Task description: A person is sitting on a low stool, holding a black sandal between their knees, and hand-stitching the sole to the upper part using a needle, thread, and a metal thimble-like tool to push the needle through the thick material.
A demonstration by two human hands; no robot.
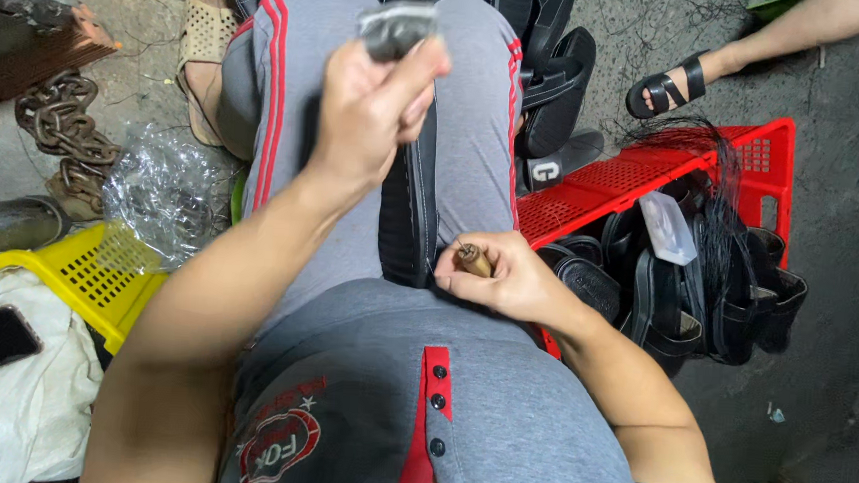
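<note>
Right hand (506,275) is gripping a wooden-handled awl (473,260) at the black sandal sole (409,221); left hand (373,101) is pinching a grey blurred piece (397,26); stitching looks unfinished, more sandals (681,294) waiting.

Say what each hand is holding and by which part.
Left hand: pinches a blurred grey object by its lower edge. Right hand: wooden-handled tool, grip around the handle, its tip against the black sandal.
</note>
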